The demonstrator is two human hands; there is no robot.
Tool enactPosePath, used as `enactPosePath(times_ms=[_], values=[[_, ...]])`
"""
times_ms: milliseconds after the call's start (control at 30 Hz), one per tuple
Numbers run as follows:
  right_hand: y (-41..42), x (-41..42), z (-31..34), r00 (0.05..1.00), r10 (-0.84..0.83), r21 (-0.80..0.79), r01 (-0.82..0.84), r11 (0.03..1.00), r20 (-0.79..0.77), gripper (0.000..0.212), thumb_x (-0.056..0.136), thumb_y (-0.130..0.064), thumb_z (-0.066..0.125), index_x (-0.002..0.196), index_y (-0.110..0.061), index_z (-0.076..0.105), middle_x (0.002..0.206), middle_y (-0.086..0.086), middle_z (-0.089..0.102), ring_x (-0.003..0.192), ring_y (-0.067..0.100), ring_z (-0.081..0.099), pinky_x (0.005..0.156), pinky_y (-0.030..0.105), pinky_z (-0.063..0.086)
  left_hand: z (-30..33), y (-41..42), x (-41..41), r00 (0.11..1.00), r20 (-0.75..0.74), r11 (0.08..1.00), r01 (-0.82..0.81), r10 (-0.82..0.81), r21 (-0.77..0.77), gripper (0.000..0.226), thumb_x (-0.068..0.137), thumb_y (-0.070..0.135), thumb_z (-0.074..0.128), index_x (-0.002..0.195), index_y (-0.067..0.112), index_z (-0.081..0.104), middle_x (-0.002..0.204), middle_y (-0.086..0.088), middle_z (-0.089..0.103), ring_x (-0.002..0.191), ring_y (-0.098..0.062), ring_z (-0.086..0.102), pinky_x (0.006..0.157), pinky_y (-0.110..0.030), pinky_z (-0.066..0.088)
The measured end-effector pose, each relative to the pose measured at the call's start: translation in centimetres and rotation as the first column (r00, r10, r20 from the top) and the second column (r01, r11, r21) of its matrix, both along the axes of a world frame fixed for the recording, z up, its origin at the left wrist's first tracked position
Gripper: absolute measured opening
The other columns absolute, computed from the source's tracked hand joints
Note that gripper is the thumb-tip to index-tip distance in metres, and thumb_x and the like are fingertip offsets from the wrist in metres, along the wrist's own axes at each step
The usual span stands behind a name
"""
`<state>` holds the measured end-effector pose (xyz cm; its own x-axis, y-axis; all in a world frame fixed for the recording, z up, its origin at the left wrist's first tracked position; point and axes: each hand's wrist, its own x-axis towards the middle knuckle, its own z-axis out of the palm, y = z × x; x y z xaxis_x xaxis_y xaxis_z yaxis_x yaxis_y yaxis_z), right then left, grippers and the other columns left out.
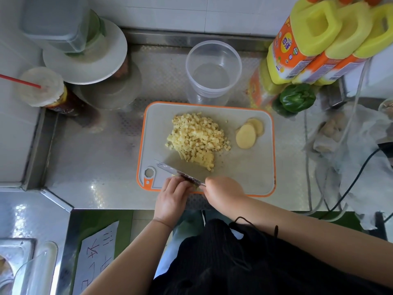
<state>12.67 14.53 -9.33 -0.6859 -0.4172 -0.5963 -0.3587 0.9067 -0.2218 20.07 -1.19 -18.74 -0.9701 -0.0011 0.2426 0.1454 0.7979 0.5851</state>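
A grey cutting board with an orange rim (251, 177) lies on the steel counter. A heap of small yellow potato cubes (197, 138) sits in its middle, with three potato slices (247, 135) to the right. My right hand (223, 189) grips the handle of a knife (178, 172) whose blade points up-left over the board's near edge. My left hand (173, 198) has curled fingers pressing on a small potato piece under the blade; the piece is mostly hidden.
An empty clear plastic tub (212, 71) stands behind the board. Yellow oil bottles (314, 45) and a green pepper (296, 99) sit at the back right, cables and a plastic bag (350, 145) on the right. Stacked plates and a drink cup (42, 88) stand at the left.
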Motion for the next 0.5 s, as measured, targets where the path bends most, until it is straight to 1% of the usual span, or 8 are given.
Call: enactPosePath(times_ms=[67,167,300,433,500], values=[[-0.06,0.01,0.01,1.0,-0.011,-0.005,0.011,1.0,0.007,0.028,0.102,-0.029,0.04,0.098,-0.007,0.056,0.073,0.003,0.048,0.066,0.026,0.049,0.058,0.032,0.041,0.03,-0.07,-0.03,1.0,-0.004,1.0,-0.001,0.001,0.002,0.017,0.093,0.017,0.056,0.091,0.007,0.07,0.099,-0.004,0.06,0.09,-0.026,0.053,0.073,-0.033,0.048],[0.15,0.26,0.04,0.999,-0.03,-0.026,0.03,0.999,0.017,0.034,0.103,-0.036,0.036,0.097,-0.008,0.055,0.076,0.005,0.051,0.068,0.027,0.05,0.059,0.032,0.04,0.09,0.07,-0.03,1.0,-0.015,1.0,-0.005,0.005,-0.005,0.019,0.093,0.017,0.056,0.09,0.006,0.071,0.097,-0.007,0.062,0.09,-0.026,0.052,0.074,-0.032,0.047],[0.02,0.4,-0.49,0.999,-0.046,-0.026,0.047,0.999,0.023,0.032,0.102,-0.034,0.039,0.1,-0.007,0.056,0.085,0.009,0.061,0.078,0.031,0.061,0.059,0.032,0.042,0.19,0.0,0.1,1.0,-0.014,1.0,-0.009,0.008,-0.014,0.021,0.094,0.018,0.055,0.09,0.006,0.071,0.096,-0.007,0.063,0.091,-0.025,0.052,0.073,-0.033,0.049],[0.11,0.51,-0.7,1.0,-0.028,-0.028,0.028,0.999,0.014,0.032,0.103,-0.034,0.037,0.1,-0.008,0.056,0.086,0.01,0.063,0.075,0.03,0.06,0.058,0.032,0.039,0.09,0.06,0.16,1.0,-0.008,1.0,-0.015,0.015,-0.02,0.02,0.092,0.018,0.055,0.091,0.006,0.071,0.097,-0.008,0.063,0.091,-0.025,0.052,0.069,-0.037,0.052],[0.15,0.62,-0.79,1.0,-0.028,-0.026,0.028,0.999,0.005,0.03,0.102,-0.033,0.039,0.099,-0.009,0.056,0.084,0.009,0.062,0.076,0.03,0.061,0.058,0.032,0.042,-0.02,0.03,0.34,1.0,0.005,1.0,-0.016,0.016,-0.019,0.019,0.092,0.018,0.056,0.091,0.006,0.071,0.098,-0.007,0.063,0.092,-0.026,0.052,0.067,-0.038,0.053]])
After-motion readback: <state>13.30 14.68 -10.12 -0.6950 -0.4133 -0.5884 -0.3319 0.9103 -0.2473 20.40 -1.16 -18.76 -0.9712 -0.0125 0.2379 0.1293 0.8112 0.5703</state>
